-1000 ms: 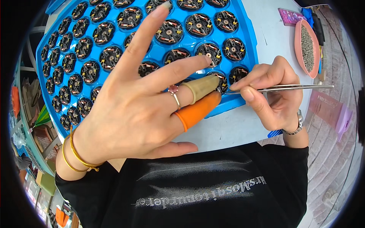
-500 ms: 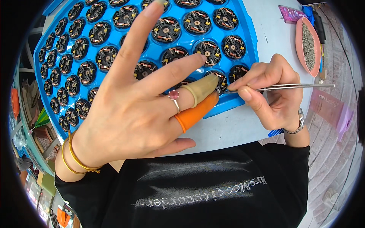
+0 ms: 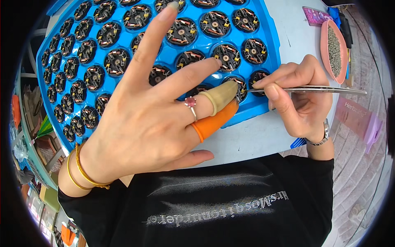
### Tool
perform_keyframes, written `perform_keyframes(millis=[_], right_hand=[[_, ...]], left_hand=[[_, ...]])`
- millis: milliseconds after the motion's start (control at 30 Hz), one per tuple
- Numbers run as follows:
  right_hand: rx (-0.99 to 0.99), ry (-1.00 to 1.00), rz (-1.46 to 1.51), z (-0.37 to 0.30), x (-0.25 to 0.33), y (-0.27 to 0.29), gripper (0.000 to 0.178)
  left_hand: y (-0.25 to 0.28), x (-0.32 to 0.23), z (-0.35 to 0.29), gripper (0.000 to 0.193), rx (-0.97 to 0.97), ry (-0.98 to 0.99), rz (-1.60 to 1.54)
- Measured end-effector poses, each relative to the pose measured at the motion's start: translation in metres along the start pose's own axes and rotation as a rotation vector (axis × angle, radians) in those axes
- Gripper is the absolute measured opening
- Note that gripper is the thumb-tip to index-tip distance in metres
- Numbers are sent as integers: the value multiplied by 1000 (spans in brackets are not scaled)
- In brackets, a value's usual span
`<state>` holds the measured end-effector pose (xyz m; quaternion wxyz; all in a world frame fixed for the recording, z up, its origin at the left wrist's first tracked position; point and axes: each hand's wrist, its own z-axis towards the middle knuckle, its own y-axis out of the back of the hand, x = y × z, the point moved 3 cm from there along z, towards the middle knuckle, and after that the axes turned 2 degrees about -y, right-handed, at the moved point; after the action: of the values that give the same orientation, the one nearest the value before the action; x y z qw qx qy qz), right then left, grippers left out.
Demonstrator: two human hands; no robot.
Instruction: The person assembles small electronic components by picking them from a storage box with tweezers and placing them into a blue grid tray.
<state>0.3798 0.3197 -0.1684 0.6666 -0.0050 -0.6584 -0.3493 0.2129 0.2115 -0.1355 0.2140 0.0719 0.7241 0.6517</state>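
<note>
My left hand (image 3: pixel 140 111) spreads palm down over a blue plastic tray (image 3: pixel 263 109). Two of its fingers wear finger cots, one tan (image 3: pixel 222 99) and one orange (image 3: pixel 214 122). Their tips rest at a round black part (image 3: pixel 242 85) with small wired components, partly hidden beneath them. The other fingers stretch over neighbouring parts, and the thumb lies apart below. My right hand (image 3: pixel 298 99) pinches metal tweezers (image 3: pixel 329 89). The tweezers' points reach that same part, beside the cots; whether they grip anything is too small to tell.
Several similar round parts (image 3: pixel 181 31) sit in the tray's wells. A pink dish (image 3: pixel 326 53) of small grey pieces stands at the right of the white table (image 3: pixel 294 24). Behind it lies a purple patterned packet (image 3: pixel 316 15). A translucent pink sheet (image 3: pixel 354 117) is at the right.
My right hand has shifted slightly up and right, and the tweezers have turned a little, their rear end now lower than their points. My left hand has barely moved.
</note>
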Motion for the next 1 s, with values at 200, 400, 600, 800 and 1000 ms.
perform_keyframes(millis=[200,400,600,800,1000], right_hand=[[-6,32,-2,0,-1,1,15],[18,26,-19,0,-2,-2,15],[15,-165,194,1,-6,-1,18],[100,-204,176,4,-4,0,21],[115,16,-128,4,19,-6,24]], left_hand=[[-1,4,-3,65,3,4,-7],[0,-2,-1,65,5,1,-15],[0,-5,-3,65,8,-15,-24],[3,-5,-9,66,7,-24,-23],[10,-1,-10,65,25,-6,-64]])
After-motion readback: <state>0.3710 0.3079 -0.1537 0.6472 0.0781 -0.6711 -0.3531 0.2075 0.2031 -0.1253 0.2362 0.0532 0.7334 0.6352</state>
